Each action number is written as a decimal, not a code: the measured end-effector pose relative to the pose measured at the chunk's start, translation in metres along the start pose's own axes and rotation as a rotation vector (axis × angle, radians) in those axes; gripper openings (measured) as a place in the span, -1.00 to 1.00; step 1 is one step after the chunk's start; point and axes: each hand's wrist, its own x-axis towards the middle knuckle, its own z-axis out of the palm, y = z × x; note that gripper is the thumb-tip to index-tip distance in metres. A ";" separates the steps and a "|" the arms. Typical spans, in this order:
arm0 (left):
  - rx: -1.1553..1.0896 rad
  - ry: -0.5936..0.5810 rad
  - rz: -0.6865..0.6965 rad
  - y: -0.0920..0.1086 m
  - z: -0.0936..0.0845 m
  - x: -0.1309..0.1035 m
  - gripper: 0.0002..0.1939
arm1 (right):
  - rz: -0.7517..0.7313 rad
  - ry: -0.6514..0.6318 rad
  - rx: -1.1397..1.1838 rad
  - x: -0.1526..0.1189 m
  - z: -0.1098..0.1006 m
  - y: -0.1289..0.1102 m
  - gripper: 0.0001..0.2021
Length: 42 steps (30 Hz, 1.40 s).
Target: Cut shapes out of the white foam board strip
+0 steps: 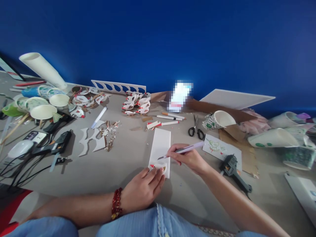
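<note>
A white strip of board [160,141] lies lengthwise in front of me. Near its close end is a small white bird-shaped cutout [152,166] with red and olive marks, partly covered by fingers. My left hand [144,186] rests on that cutout, fingers stretched out and pressing it against the board. Between the closed fingers of my right hand [187,159] is a craft knife [190,147] with a pale lilac handle. Its dark, thin tip points left, just above the cutout over the white board; whether it touches the surface I cannot tell.
Scissors [196,128], several pens [170,117] and a pile of bird cutouts [137,102] lie beyond the board. Glue guns sit at right [234,172] and left [58,143]. Board scraps [92,141], paper cups [43,112] and cables [27,171] occupy the left.
</note>
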 end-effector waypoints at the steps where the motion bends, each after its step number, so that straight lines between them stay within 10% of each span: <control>1: -0.003 0.002 -0.003 0.000 0.000 0.000 -0.61 | -0.012 0.007 -0.013 0.001 0.001 -0.001 -0.74; 9: -0.029 -0.005 -0.014 0.000 0.002 0.000 -0.61 | 0.041 -0.143 -0.064 0.011 -0.001 -0.001 -0.75; 42: -0.012 0.021 -0.009 -0.001 0.003 0.000 -0.65 | 0.138 -0.069 -0.164 0.017 0.012 -0.004 -0.86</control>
